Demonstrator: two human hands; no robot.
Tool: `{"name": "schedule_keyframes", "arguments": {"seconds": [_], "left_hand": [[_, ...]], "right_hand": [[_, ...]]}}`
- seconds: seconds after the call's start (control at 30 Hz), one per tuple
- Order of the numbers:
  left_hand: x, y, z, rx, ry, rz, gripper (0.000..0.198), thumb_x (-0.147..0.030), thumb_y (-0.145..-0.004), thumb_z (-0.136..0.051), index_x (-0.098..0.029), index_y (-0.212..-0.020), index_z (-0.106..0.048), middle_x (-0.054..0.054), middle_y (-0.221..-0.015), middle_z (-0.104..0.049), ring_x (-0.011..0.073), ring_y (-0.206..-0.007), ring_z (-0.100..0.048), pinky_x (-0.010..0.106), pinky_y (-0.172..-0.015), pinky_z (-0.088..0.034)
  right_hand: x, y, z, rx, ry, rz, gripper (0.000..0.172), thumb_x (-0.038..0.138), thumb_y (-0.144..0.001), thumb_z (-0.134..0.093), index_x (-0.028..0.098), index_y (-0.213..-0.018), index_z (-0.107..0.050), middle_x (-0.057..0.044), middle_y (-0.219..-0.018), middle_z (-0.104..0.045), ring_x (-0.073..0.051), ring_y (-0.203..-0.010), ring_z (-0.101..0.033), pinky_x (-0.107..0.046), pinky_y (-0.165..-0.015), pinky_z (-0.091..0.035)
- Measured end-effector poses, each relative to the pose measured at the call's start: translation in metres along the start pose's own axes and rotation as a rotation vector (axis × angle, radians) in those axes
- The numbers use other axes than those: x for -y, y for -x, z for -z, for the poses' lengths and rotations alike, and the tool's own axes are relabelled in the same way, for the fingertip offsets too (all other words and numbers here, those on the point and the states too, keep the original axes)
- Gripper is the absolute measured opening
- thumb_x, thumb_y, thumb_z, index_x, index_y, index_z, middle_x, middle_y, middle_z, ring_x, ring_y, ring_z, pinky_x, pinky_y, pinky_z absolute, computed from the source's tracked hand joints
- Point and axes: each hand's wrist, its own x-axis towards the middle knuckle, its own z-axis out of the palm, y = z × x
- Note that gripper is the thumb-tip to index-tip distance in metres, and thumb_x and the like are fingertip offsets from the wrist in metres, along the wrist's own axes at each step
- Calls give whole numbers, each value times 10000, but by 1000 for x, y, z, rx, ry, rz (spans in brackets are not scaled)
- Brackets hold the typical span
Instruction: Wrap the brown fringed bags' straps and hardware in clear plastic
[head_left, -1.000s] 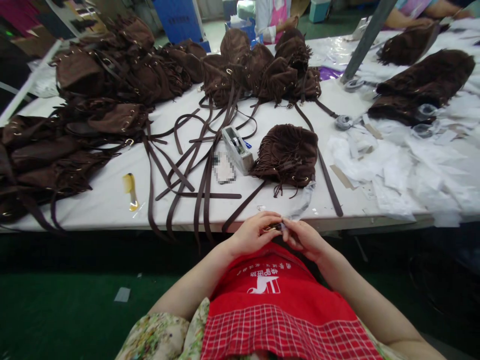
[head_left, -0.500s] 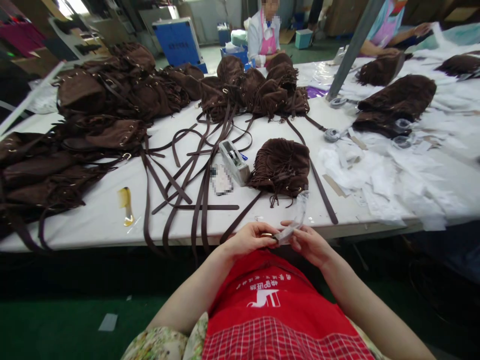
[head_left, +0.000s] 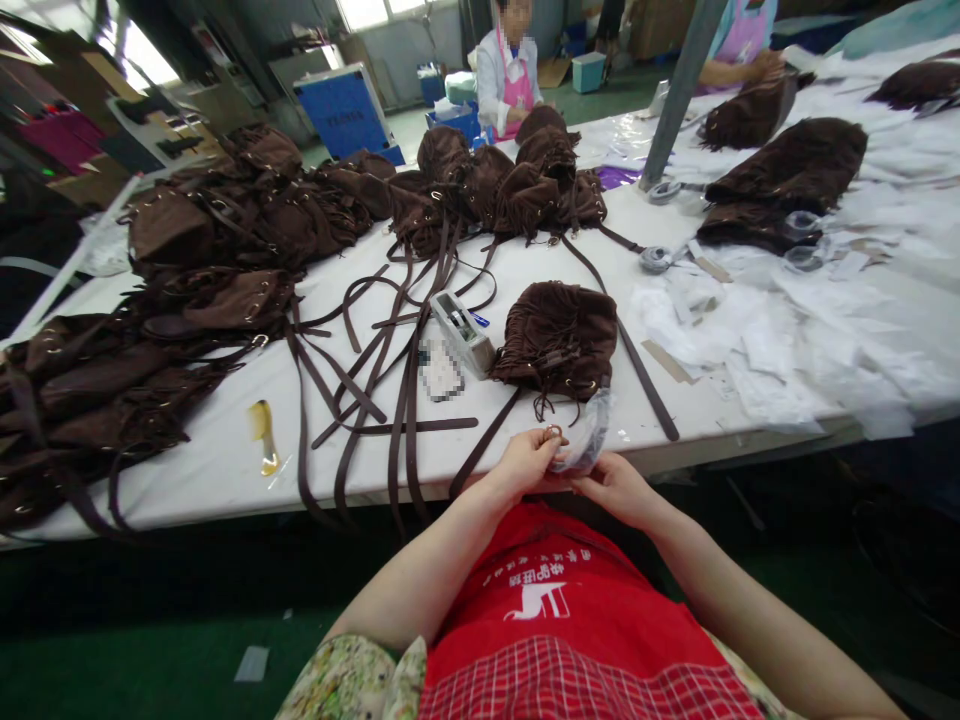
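My left hand (head_left: 527, 462) is closed at the table's front edge, thumb and fingertips pinching a small gold-coloured ring (head_left: 553, 432). My right hand (head_left: 621, 488) is closed on the lower end of a clear plastic wrap (head_left: 591, 436). The wrap runs up from between my hands to the mouth of a brown fringed bag (head_left: 559, 335) lying on the table. Whatever is inside the wrap is hard to make out. One brown strap (head_left: 486, 442) of the bag hangs toward the edge left of my hands.
A tape dispenser (head_left: 462, 335) stands left of the bag, and a yellow comb (head_left: 264, 438) lies farther left. Brown bags (head_left: 225, 215) are heaped at the back left, with long straps trailing forward. White wrapping sheets (head_left: 757, 330) cover the right. A metal post (head_left: 679, 100) rises behind.
Both hands have stayed at the wrap. My left hand has risen slightly, and the gold ring now shows upright above its fingertips. The wrap has bent lower between my hands.
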Motion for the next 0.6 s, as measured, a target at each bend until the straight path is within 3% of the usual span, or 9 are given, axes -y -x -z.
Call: {"name": "schedule_keyframes", "arguments": {"seconds": [0.1,0.2,0.27,0.33,0.37,0.43,0.5,0.53,0.6], "left_hand": [[-2,-4,-3,170,44,-24,292,-381,-835,-539,-120,-871,-666,32,-727,-678,125,-627,-587,224,-616,-455],[-3,-4,-9,392,33,49,334,-435,-831,-536,-130,-856,-669,31,-691,-670,116,-549,-565,223,-545,-435],[-3,-5,-13,461,0,100,360,-446,-847,-503,-131,-893,-670,41,-687,-671,127,-533,-571,237,-530,-439],[-4,-7,-14,425,-56,81,320,-391,-843,-520,-123,-938,-667,62,-750,-689,146,-606,-609,255,-589,-470],[-5,-8,-13,353,-100,39,294,-353,-824,-554,-119,-964,-664,74,-806,-698,153,-670,-626,260,-641,-481],[-10,-8,-9,131,-208,-76,286,-298,-787,-608,-121,-1008,-657,91,-941,-700,158,-792,-631,251,-731,-478],[-17,-5,-4,-52,-249,-130,272,-328,-823,-569,-129,-982,-665,89,-965,-699,132,-748,-611,228,-688,-467],[-21,-3,-2,-58,-221,-100,303,-365,-863,-505,-126,-943,-673,87,-919,-702,112,-652,-584,219,-612,-452],[-27,1,-1,86,-73,62,422,-418,-914,-387,-112,-864,-672,82,-795,-693,71,-452,-467,203,-439,-355]], "right_hand": [[-7,1,7,-136,-153,-73,260,371,-752,-645,180,-926,-683,-33,-722,-691,-171,-609,-615,-299,-579,-509],[-13,-4,13,-249,-179,-76,331,401,-699,-689,176,-943,-686,-54,-833,-710,-191,-699,-637,-313,-627,-518],[-17,-8,16,-257,-113,-58,324,405,-655,-727,170,-877,-711,-63,-841,-711,-219,-768,-644,-337,-687,-521],[-19,-11,19,-302,-32,-19,270,405,-663,-725,170,-796,-727,-66,-828,-703,-228,-793,-640,-344,-715,-517],[-19,-12,20,-329,7,10,247,402,-683,-714,173,-773,-731,-67,-834,-697,-226,-799,-638,-341,-722,-515],[-17,-11,23,-372,95,85,214,387,-731,-681,182,-761,-735,-67,-853,-683,-215,-807,-631,-325,-725,-511],[-13,-9,25,-403,229,169,185,364,-767,-657,196,-755,-734,-59,-842,-664,-198,-791,-620,-296,-700,-498],[-10,-9,25,-420,305,207,173,349,-782,-646,202,-752,-732,-54,-825,-653,-188,-776,-612,-283,-686,-488],[-7,-8,23,-456,424,277,162,310,-811,-612,207,-755,-725,-48,-794,-635,-173,-742,-598,-267,-660,-468]]}}
